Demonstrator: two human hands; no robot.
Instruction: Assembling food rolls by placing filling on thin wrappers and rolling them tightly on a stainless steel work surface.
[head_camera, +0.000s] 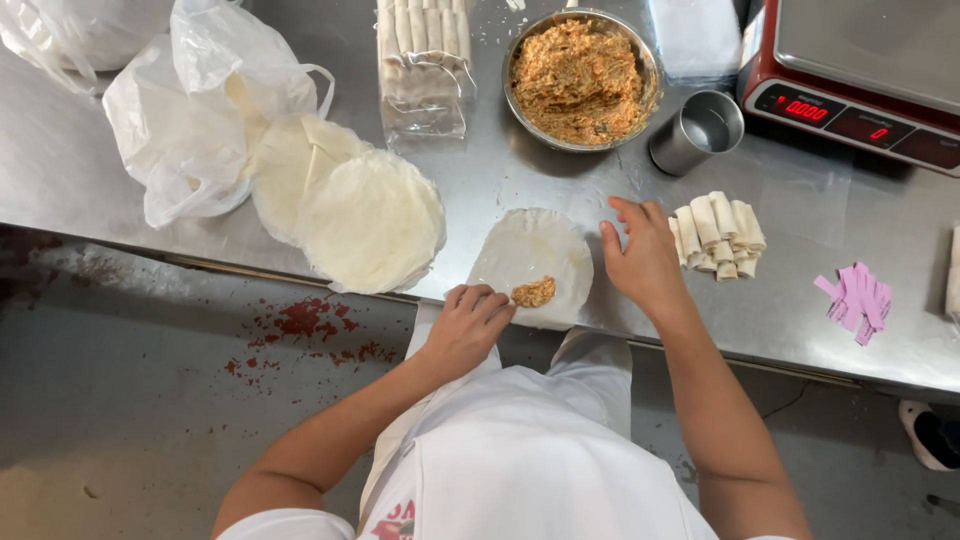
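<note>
Steel counter (560, 180), dull and scuffed, carries everything, with the person standing at its near edge in a white apron. At the far right sits a red scale (850, 90) with a grey platform. White plastic bags (190, 110) lie crumpled at the left, and beside them a stack of round wrappers (365, 220) spreads toward the counter's edge. A metal bowl (580, 80) of orange-brown filling stands at the back, between a clear pack of rolls (422, 60) and a small steel cup (697, 130). In front of the person lies a single round wrapper (535, 255), flat, its near edge at the counter's rim. A small pile of finished rolls (718, 235) rests just right of it. Pink paper strips (857, 298) lie further right.

The left hand (468, 325) has its fingers bunched together at the wrapper's near edge, touching a lump of filling (534, 292) that sits on the wrapper. The right hand (643, 258) lies open, fingers spread, pressing on the wrapper's right edge and holding nothing.
</note>
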